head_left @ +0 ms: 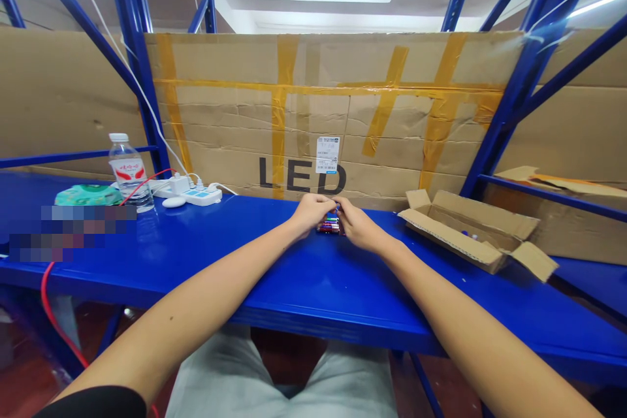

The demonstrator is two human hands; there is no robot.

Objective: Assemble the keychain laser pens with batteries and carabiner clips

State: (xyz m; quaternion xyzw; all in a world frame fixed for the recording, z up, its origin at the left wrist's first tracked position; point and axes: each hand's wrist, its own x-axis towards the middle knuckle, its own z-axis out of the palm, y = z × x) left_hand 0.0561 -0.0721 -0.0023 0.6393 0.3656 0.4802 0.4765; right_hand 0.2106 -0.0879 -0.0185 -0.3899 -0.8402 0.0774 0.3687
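Observation:
Both of my hands meet over the middle of the blue table, near its back edge. Between them lies a small stack of shiny coloured cylinders, dark red below and green above; their exact kind is too small to tell. My left hand curls around the stack's left side, thumb and fingers drawn together at its top. From the right, my right hand closes in, its fingertips bent down at the stack's upper edge. The tips of the two hands nearly touch, and part of the stack is hidden behind them.
On the right stands an open cardboard box with small items inside. A water bottle, a white power strip and a green cloth-like bundle are at the left. A cardboard wall closes off the back.

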